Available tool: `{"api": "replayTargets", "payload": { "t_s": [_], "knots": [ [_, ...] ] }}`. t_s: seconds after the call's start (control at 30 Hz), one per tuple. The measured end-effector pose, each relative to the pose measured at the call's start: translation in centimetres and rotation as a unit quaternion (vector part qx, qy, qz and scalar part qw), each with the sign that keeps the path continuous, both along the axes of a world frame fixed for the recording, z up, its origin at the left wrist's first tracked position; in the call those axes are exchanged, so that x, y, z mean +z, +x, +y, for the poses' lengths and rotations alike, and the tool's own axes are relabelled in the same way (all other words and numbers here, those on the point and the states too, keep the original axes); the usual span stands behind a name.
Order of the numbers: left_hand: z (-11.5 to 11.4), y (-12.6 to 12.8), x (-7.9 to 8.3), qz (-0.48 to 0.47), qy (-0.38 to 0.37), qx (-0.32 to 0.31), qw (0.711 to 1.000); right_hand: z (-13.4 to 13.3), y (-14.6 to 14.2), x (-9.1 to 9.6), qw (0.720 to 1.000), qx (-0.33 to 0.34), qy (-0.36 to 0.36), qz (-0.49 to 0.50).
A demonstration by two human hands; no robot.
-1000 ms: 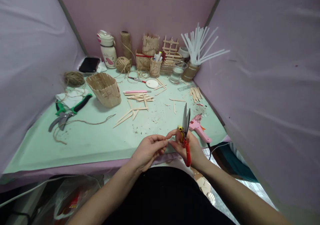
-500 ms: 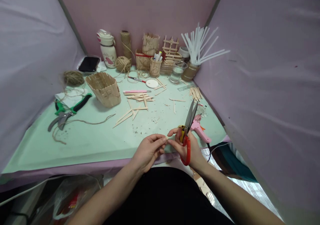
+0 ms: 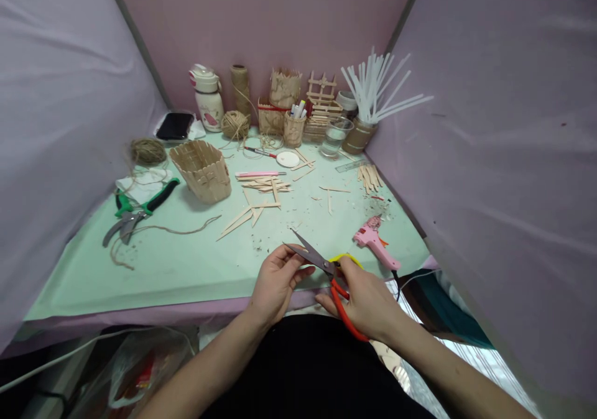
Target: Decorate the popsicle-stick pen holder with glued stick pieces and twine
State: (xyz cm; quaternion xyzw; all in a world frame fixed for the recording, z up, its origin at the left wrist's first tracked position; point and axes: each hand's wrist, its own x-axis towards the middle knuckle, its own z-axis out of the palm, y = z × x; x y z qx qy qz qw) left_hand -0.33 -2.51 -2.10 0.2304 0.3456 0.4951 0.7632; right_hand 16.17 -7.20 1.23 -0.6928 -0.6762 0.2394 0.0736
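My right hand [image 3: 368, 298] grips a pair of scissors [image 3: 321, 262] with one red and one yellow handle. The blades are parted and point left, toward the fingertips of my left hand [image 3: 278, 282]. My left fingers are pinched together just behind the blades; whatever small piece they hold is hidden. Beyond the hands, several loose wooden craft sticks [image 3: 242, 217] lie on the green-covered table [image 3: 186, 282]. A pink glue gun [image 3: 377, 244] rests right of the scissors.
A woven stick basket [image 3: 203, 173] and green-handled pruning shears [image 3: 133, 214] stand at left. Along the back are a bottle [image 3: 208, 102], twine [image 3: 236, 125], a cup of water [image 3: 334, 139] and a jar of white glue sticks [image 3: 360, 134].
The scissors have swung from pointing up to pointing left, with their blades now apart. My right fingers have left the left fingertips and gone to the handles. The view has shifted slightly.
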Motion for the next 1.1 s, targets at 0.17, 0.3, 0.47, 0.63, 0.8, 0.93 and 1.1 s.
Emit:
{"api": "replayTargets", "payload": {
  "t_s": [0.17,0.3,0.47,0.63,0.8,0.93,1.1],
  "knots": [
    [-0.1,0.1,-0.2,-0.004,-0.003,0.009,1.000,0.1,-0.3,0.3,1.000,0.006,-0.002,-0.025],
    [-0.1,0.3,-0.3,-0.018,-0.023,0.012,1.000,0.2,-0.5,0.2,0.999,0.001,-0.005,-0.036],
    [-0.3,0.3,-0.2,-0.031,-0.035,0.013,0.999,0.1,-0.6,0.3,0.999,0.008,0.002,-0.045],
    [-0.3,0.3,-0.1,-0.030,-0.043,0.010,0.999,0.0,-0.5,0.3,0.998,0.008,-0.001,-0.057],
    [-0.4,0.3,0.1,-0.033,-0.055,0.003,0.998,0.0,-0.2,0.1,0.999,0.007,-0.023,-0.033],
    [-0.3,0.2,0.4,-0.015,-0.062,-0.001,0.998,0.3,0.5,-0.2,0.999,-0.007,-0.016,0.028],
    [-0.1,0.1,0.5,0.014,-0.049,-0.003,0.999,0.4,1.3,0.4,1.000,-0.019,-0.016,0.018]
  ]
}}
